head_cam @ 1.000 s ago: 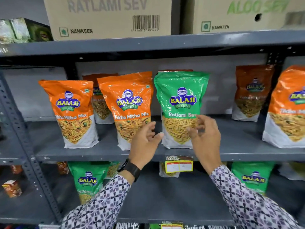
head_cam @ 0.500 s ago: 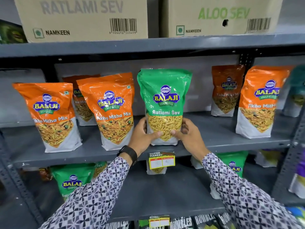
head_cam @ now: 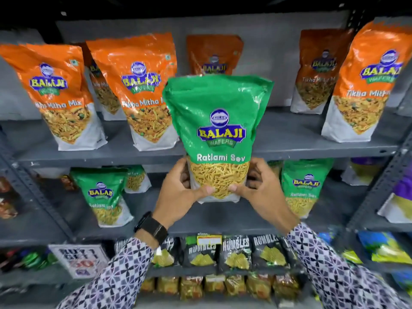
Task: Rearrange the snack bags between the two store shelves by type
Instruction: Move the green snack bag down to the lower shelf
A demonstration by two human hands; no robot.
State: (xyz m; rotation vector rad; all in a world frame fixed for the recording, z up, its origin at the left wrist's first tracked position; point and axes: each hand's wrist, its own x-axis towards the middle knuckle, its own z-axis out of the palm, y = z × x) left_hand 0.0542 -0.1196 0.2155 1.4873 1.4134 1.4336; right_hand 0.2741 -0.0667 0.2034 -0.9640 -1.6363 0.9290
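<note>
A green Ratlami Sev bag (head_cam: 219,121) is held upright in front of the shelves, off the upper shelf (head_cam: 289,150). My left hand (head_cam: 178,192) grips its lower left corner and my right hand (head_cam: 260,190) its lower right. Orange Tikha Mitha Mix bags stand on the upper shelf: one at far left (head_cam: 55,94), one left of centre (head_cam: 140,90), one at the right (head_cam: 365,85), with darker ones behind (head_cam: 214,54). On the lower shelf (head_cam: 211,226) stand green Ratlami Sev bags at left (head_cam: 104,192) and right (head_cam: 305,186).
Black Rumbles packets (head_cam: 234,250) fill the shelf beneath, with small yellow packs below them. A white offer sign (head_cam: 78,259) hangs at lower left. Grey uprights (head_cam: 379,188) frame the bay, and other snack bags (head_cam: 399,197) stand in the right bay.
Both hands closed on the green Ratlami Sev bag, lifted it off the upper shelf and brought it toward me and downward. The view tilted down, showing lower shelves.
</note>
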